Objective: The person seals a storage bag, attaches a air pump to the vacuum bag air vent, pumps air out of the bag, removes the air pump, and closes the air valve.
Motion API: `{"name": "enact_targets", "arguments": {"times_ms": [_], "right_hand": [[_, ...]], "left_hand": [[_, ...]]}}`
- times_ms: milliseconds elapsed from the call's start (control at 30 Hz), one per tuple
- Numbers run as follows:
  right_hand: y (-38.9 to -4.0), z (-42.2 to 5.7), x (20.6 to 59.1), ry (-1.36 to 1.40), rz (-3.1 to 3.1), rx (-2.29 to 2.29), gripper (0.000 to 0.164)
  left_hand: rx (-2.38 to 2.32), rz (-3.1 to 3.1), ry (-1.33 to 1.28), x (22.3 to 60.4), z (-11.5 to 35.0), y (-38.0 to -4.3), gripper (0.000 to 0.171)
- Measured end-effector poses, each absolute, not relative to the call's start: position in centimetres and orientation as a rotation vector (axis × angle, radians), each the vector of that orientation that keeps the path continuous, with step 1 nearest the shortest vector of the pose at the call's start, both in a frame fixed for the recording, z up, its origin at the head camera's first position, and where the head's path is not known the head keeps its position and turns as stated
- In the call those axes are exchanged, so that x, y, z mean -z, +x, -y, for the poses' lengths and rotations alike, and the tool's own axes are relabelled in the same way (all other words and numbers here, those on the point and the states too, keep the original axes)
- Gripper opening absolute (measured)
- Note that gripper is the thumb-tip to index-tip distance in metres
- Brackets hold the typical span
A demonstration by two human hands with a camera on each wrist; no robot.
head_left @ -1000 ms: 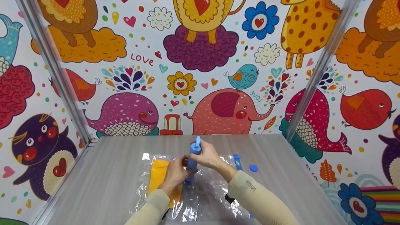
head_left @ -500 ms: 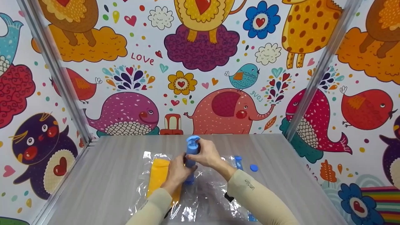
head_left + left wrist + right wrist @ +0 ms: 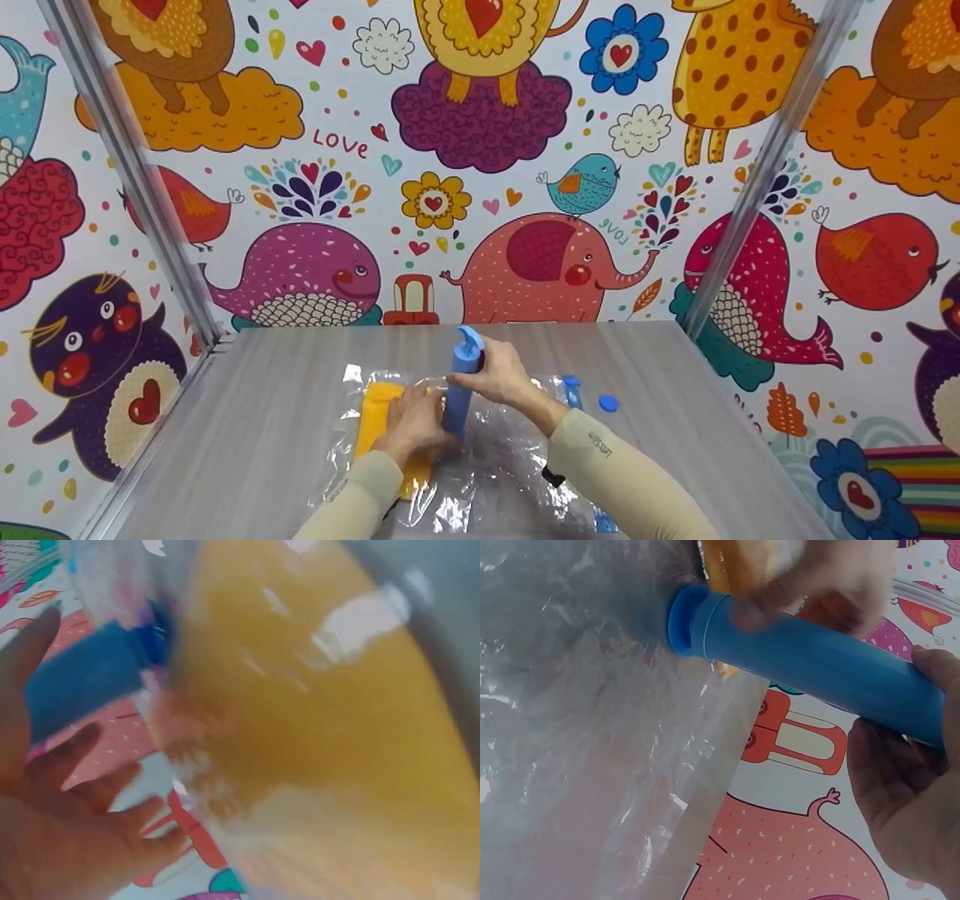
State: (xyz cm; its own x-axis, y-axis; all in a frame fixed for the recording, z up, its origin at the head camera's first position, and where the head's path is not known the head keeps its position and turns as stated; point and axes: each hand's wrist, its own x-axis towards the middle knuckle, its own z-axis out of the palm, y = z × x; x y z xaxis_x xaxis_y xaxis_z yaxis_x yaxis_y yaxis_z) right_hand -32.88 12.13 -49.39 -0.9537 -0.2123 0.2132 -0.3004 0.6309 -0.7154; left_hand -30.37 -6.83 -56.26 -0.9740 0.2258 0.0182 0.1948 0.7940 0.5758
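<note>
A blue cylindrical hand pump [image 3: 458, 401] stands slightly tilted on a clear plastic storage bag [image 3: 504, 450]. My right hand [image 3: 504, 373] grips the upper part of the pump, just below its blue handle. In the right wrist view, the pump's flared lower end [image 3: 684, 621] meets the plastic. My left hand [image 3: 412, 421] is beside the lower barrel, its fingers spread and loosely bent; in the left wrist view they are not curled round the pump [image 3: 86, 679]. Under the plastic on the left lies a folded yellow cloth [image 3: 377, 409], partly hidden by my left hand.
A small round blue cap [image 3: 608, 403] lies on the grey table [image 3: 247, 420] to the right of the bag. Another blue piece [image 3: 572, 386] is at the bag's upper right edge. Patterned walls enclose the table's back and sides.
My left hand has come off the pump barrel and moved slightly left and down. The right hand keeps its hold while the pump's handle has turned and the pump tilts a little.
</note>
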Motion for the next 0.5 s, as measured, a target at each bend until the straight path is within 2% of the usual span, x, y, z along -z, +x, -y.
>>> {"name": "enact_targets", "arguments": {"times_ms": [133,200,367,500], "right_hand": [[-33.0,-12.2,49.6,0.371,2.741,-1.205,0.055],[-33.2,-12.4,49.7,0.395,2.732,-1.228,0.058],[-33.4,-12.6,49.6,0.523,2.697,-1.34,0.063],[-33.3,-12.2,49.7,0.509,2.687,-1.292,0.053]], "left_hand": [[-0.689,-2.872,0.299,56.9,7.7,-29.5,0.116],[-0.635,-2.857,0.285,57.1,7.8,-29.4,0.122],[-0.606,-2.836,0.237,56.9,7.6,-29.1,0.127],[-0.622,-2.824,0.193,56.8,7.4,-28.6,0.13]]}}
